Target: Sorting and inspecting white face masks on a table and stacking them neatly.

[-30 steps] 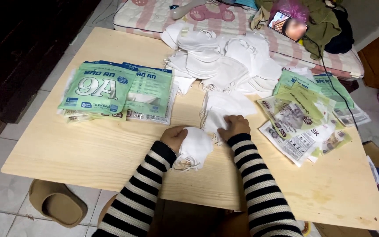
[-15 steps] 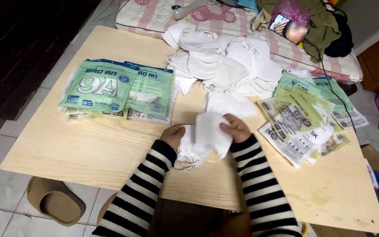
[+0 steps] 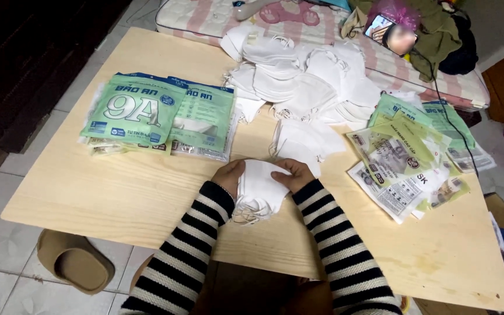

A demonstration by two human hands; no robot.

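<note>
My left hand [image 3: 227, 176] and my right hand [image 3: 296, 174] together hold a small stack of white face masks [image 3: 259, 190] just above the near part of the wooden table [image 3: 147, 198]. Both arms wear black-and-white striped sleeves. Ear loops dangle from the stack's lower edge. Just beyond my hands lie a few loose white masks [image 3: 304, 142], and a big heap of white masks [image 3: 298, 76] fills the far middle of the table.
Filled green mask packets [image 3: 158, 115] are stacked at the left. Empty green and printed packets [image 3: 409, 154] are spread at the right. A brown slipper [image 3: 74, 261] sits on the tiled floor. A pink mattress [image 3: 217, 14] with clothes and a phone lies behind the table.
My right hand took a white mask from the loose ones ahead and brought it onto the stack; both hands now press the stack together.
</note>
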